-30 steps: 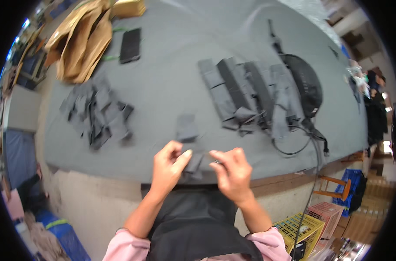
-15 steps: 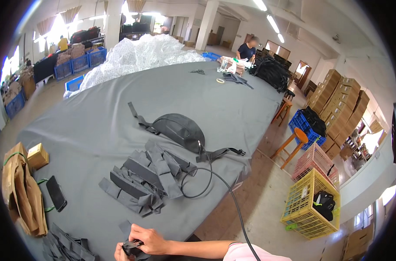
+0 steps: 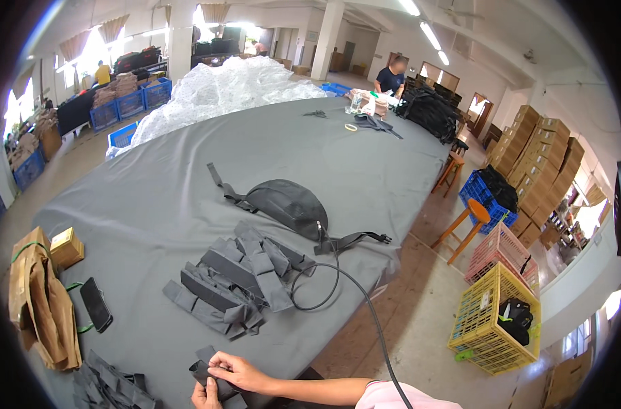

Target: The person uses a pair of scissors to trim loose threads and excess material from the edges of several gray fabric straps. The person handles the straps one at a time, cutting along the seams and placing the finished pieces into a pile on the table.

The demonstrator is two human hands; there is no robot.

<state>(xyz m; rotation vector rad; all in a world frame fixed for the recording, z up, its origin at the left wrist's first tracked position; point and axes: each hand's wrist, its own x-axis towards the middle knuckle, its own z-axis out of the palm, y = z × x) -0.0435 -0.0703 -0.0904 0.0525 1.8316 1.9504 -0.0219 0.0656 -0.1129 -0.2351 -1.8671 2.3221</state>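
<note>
1. Fabric of a dark grey strip (image 3: 199,371) lay between the fingers of our two hands, at the near edge of the view, raised against the grey cloth of the table (image 3: 140,225).
2. With our right hand (image 3: 237,373) we pinched the strip from the right, the thumb and bent fingers pressed together on it; a short flap stuck out just beyond those fingertips, and another fold showed to their left.
3. With our left hand (image 3: 206,395) we gripped the same strip from the near side, the thumb up against it and just beside the right fingers; how the lower left fingers closed we could not tell, since the thumb and the picture's edge hid them.
4. More of the strip hung to the right of our left thumb, below the right palm.
5. Beyond our fingertips, near but apart from them, we had a row of grey strips (image 3: 232,279), overlapping side by side.
6. Left of our fingers we had a loose heap of similar strips (image 3: 113,385), tangled.
7. Farther out, past the row, a black waist bag (image 3: 290,204) lay with its straps spread, and a dark cable (image 3: 379,326) looped from beside it and passed over our right forearm's side.
8. Well to the left of our fingers and beyond the heap we had a black phone (image 3: 96,305) and a brown paper bag (image 3: 44,307).
</note>
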